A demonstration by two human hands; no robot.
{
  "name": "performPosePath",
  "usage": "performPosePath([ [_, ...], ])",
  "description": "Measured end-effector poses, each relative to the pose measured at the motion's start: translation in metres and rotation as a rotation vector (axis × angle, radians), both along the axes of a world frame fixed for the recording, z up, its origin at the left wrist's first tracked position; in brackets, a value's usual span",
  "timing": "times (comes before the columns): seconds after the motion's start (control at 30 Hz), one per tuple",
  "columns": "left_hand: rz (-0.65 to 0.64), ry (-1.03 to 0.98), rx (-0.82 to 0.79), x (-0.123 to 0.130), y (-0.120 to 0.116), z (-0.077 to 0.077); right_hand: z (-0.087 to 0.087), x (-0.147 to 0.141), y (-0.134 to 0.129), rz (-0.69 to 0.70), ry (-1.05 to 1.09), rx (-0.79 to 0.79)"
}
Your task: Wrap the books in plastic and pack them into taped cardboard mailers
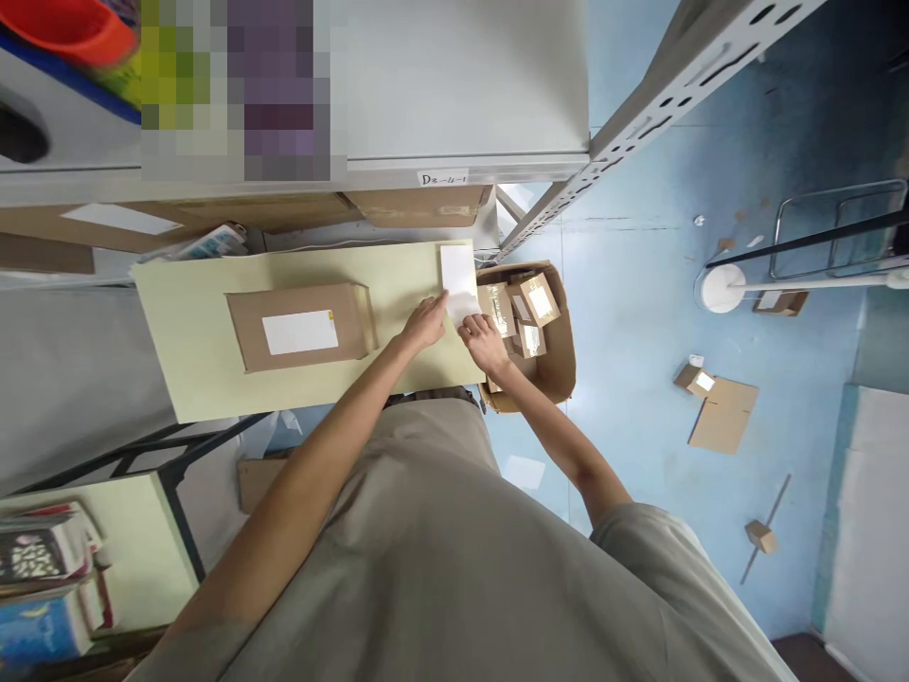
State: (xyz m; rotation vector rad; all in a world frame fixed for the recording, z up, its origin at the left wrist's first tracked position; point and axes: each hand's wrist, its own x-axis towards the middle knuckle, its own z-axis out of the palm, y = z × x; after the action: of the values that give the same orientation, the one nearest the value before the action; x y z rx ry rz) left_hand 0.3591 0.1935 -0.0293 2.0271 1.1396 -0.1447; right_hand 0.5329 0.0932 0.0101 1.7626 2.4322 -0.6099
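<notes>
A strip of white paper labels [458,270] lies at the right end of the pale yellow table [191,379]. My left hand [426,324] touches the strip's left edge with its index finger stretched out and its other fingers curled. At the near end of the strip my right hand [486,343] has its fingers closed on the paper, which bends up there. Left of my hands, a flat brown cardboard parcel [298,298] lies on the table. It bears a white label [301,332] with a small yellow mark.
Right beside the table stands a large open carton [564,355] holding several small taped boxes [536,298]. A grey shelf [454,104] with an upright post overhangs the far side. Flat cardboard [724,414] lies on the blue floor. Books [43,625] sit at lower left.
</notes>
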Motion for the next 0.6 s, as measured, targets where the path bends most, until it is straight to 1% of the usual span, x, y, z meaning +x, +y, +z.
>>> performPosePath([
  [0.13,-0.039,0.123,0.022,0.005,-0.001,0.009,-0.002,-0.004,-0.001,0.04,-0.063,0.033],
  [0.2,-0.053,0.177,0.006,0.006,-0.002,0.014,-0.002,-0.006,-0.001,0.074,-0.104,-0.002],
  [0.23,-0.06,0.202,-0.003,0.008,-0.002,0.017,0.0,-0.008,-0.003,0.109,-0.123,-0.059],
  [0.3,-0.071,0.232,-0.021,0.01,-0.003,0.02,0.005,-0.013,-0.008,0.184,-0.145,-0.229],
  [0.37,-0.056,0.221,-0.043,0.012,-0.004,0.022,0.014,-0.02,-0.016,0.232,-0.144,-0.38],
  [0.43,-0.008,0.154,-0.072,0.012,-0.007,0.023,0.025,-0.026,-0.021,0.241,-0.139,-0.439],
  [0.5,0.073,0.021,-0.131,0.006,-0.012,0.025,0.038,-0.028,-0.02,0.225,-0.1,-0.451],
  [0.53,0.116,-0.072,-0.192,-0.001,-0.016,0.028,0.043,-0.027,-0.017,0.194,-0.029,-0.452],
  [0.57,0.162,-0.171,-0.276,-0.009,-0.021,0.032,0.047,-0.025,-0.012,0.141,0.086,-0.448],
  [0.6,0.215,-0.263,-0.375,-0.019,-0.026,0.039,0.051,-0.022,-0.006,0.059,0.241,-0.434],
])
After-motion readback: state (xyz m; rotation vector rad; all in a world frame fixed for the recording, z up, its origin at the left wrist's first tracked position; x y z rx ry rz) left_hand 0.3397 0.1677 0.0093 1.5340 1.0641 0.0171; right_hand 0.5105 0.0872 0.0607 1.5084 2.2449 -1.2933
